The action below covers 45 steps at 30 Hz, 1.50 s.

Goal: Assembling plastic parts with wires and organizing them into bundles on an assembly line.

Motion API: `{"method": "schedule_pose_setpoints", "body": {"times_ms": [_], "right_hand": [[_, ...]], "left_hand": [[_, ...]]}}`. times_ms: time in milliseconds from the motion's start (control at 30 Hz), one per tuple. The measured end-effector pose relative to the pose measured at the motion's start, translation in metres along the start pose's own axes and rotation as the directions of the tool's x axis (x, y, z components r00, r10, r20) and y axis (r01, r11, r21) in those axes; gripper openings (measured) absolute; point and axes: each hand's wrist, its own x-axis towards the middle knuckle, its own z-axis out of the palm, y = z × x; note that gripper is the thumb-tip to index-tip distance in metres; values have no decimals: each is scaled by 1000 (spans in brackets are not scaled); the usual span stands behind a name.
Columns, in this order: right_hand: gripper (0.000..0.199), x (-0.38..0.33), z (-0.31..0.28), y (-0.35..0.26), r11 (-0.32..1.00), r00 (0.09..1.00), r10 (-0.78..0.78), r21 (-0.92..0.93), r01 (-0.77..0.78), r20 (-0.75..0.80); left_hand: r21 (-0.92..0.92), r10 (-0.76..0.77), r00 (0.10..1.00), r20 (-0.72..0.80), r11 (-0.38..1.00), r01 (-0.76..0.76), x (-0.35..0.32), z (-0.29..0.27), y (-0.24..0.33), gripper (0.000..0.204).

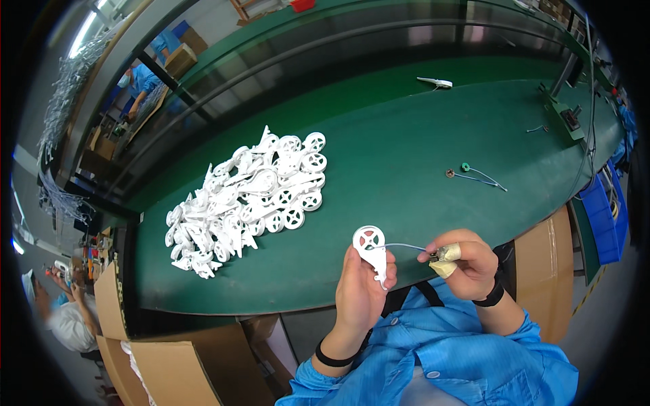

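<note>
A white plastic housing, with a round spoked head and a narrow tail, is held in my left hand, its face turned up. From the round head a thin grey-blue wire runs across to my right hand. There the thumb and fingertips, wrapped in pale tape, pinch a small dark part at the wire's end; its exact kind is hidden. Left of my hands, many similar white housings lie heaped on the green table. Right of the heap rest two small round parts on wires.
A white tool-like piece lies near the table's back. At the right stand a green bracket and a blue bin. Cardboard boxes sit below the front edge. Other people work at the left, one in blue.
</note>
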Motion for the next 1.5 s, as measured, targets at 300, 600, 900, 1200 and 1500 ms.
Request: {"method": "schedule_pose_setpoints", "body": {"times_ms": [300,600,900,1200,1500], "right_hand": [[23,-11,17,1,975,981,191,126,-185,-41],[22,-10,43,1,946,929,324,71,-316,-180],[22,-14,43,5,939,916,342,39,-342,-211],[18,-5,45,-13,921,954,241,-269,-283,-179],[18,-3,30,-13,910,975,203,-352,-220,-85]], "left_hand": [[343,188,980,64,918,-198,-3,4,-14,45],[642,313,919,240,659,-392,-14,11,-30,56],[621,310,911,273,667,-413,-15,14,-33,48],[649,323,917,233,651,-394,-18,16,-31,45],[769,357,864,356,414,-487,-19,5,-34,44]]}}
